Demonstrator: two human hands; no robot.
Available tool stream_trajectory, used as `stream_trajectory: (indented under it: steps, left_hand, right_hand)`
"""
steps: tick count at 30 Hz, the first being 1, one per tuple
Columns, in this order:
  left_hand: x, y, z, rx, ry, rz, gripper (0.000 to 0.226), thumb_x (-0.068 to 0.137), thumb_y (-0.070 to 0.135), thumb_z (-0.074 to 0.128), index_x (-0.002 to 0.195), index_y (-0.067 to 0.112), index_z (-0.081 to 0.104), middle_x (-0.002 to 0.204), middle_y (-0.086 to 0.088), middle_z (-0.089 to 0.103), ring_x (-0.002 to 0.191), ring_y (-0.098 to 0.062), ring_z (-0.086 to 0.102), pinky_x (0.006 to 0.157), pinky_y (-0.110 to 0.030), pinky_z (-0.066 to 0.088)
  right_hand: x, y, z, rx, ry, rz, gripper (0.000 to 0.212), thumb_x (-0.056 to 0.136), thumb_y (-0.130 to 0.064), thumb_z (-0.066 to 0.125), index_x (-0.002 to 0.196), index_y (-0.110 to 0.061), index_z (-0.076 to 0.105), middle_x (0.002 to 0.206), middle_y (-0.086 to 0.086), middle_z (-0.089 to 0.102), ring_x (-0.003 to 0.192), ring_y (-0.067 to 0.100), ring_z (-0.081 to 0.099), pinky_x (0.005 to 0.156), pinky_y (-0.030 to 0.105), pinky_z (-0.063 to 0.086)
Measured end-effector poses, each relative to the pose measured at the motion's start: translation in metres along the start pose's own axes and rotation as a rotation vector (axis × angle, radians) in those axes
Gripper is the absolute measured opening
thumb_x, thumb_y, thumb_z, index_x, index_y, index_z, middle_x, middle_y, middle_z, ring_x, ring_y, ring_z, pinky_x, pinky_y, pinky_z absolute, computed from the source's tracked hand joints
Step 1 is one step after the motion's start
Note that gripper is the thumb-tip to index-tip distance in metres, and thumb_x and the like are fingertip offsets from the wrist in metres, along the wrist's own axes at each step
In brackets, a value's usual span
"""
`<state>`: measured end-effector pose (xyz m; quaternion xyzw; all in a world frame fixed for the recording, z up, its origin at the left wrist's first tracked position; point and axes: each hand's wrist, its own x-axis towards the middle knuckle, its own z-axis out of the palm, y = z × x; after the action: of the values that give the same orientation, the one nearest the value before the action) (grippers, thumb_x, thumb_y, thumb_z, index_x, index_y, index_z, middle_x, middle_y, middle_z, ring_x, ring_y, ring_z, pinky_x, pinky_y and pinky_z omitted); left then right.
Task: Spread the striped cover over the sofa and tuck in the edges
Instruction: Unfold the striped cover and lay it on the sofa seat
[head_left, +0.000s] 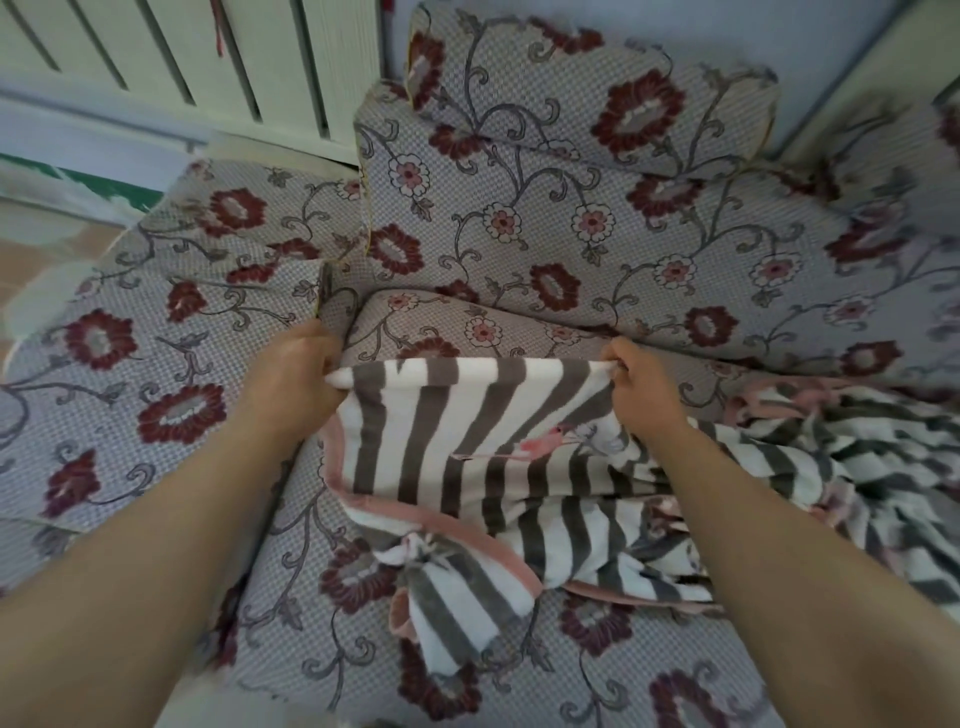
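Note:
The striped cover (467, 441), grey and white with a pink border, lies partly bunched on the seat of the floral sofa (519, 234). My left hand (296, 374) grips the cover's top left corner beside the armrest. My right hand (639, 389) pinches the same top edge farther right. Between the two hands the edge is stretched taut, just in front of the seat's back crease. The rest of the cover trails crumpled to the right (857, 467), and a folded corner hangs toward the seat's front (441, 597).
The sofa's left armrest (156, 338) runs beside my left arm. A floral back cushion (597, 88) leans at the top. A white slatted panel (182, 52) stands behind on the left, with tiled floor (47, 260) beyond the armrest.

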<state>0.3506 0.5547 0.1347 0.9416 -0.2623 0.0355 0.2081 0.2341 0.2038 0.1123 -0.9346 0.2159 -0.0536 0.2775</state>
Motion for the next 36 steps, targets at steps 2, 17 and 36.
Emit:
stream_trajectory:
  steps: [2, 17, 36]
  left_hand:
    - [-0.008, 0.001, 0.004, 0.004, -0.178, 0.092, 0.025, 0.071, 0.002, 0.069, 0.059, 0.013, 0.050, 0.073, -0.003, 0.055, 0.063, -0.023, 0.051, 0.053, -0.027, 0.034]
    - [0.019, -0.045, 0.051, 0.299, -0.573, -0.015, 0.006, 0.083, 0.021, 0.061, 0.088, 0.022, 0.062, 0.092, -0.002, 0.059, 0.092, -0.025, 0.061, 0.069, -0.032, 0.046]
    - [0.255, -0.144, 0.220, 0.438, -0.470, -0.302, 0.025, 0.085, 0.012, 0.056, 0.109, 0.013, 0.062, 0.114, -0.012, 0.061, 0.105, -0.034, 0.062, 0.076, -0.039, 0.050]
  right_hand:
    - [-0.014, 0.008, 0.005, -0.096, -0.188, -0.062, 0.029, 0.085, 0.009, 0.041, 0.094, -0.008, 0.061, 0.089, 0.012, 0.061, 0.084, 0.029, 0.056, 0.074, 0.037, 0.046]
    - [-0.013, 0.021, 0.051, -0.216, -0.246, 0.054, 0.011, 0.086, -0.005, 0.044, 0.084, -0.013, 0.051, 0.084, 0.013, 0.060, 0.081, 0.035, 0.058, 0.071, 0.042, 0.050]
    - [0.240, 0.023, 0.209, -0.358, 0.089, 0.301, 0.021, 0.097, -0.011, 0.039, 0.104, -0.004, 0.058, 0.104, 0.022, 0.065, 0.098, 0.038, 0.061, 0.080, 0.041, 0.048]
